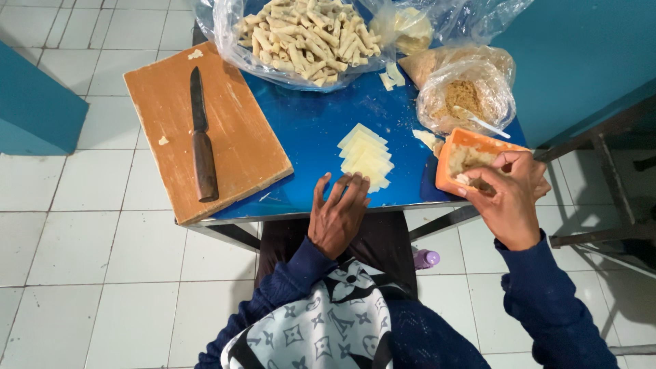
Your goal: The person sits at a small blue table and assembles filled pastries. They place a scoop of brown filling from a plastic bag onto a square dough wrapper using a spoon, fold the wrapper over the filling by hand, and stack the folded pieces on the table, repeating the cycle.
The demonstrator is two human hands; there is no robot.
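Orange plastic tub (471, 154), tilted toward us on the near right corner of the blue tabletop (307, 130) — our right hand (509, 198) reaches into it, fingers curled together on what looks like a pinch of pale filling; whether anything is truly gripped we cannot tell, the fingertips are partly hidden. The tilt presents the tub's open mouth to the hand.

Our left hand (338, 212) lies flat at the table's near edge, fingers spread, holding nothing, fingertips just beside the fanned stack of pale square wrappers (367, 156) — placed, we judge, so the top sheet is within easy reach.

Further out: a clear bag of brown crumbs (465, 96) with a white spoon (482, 121) sits just behind the tub. At the far edge, a large clear bag of finished pale rolls (307, 34). Left, a wooden cutting board (212, 130) overhangs the table, a wooden-handled knife (201, 137) lying along it, well apart from both hands — parked, not in use. A small purple bottle (426, 258) lies on the tiled floor (75, 246).
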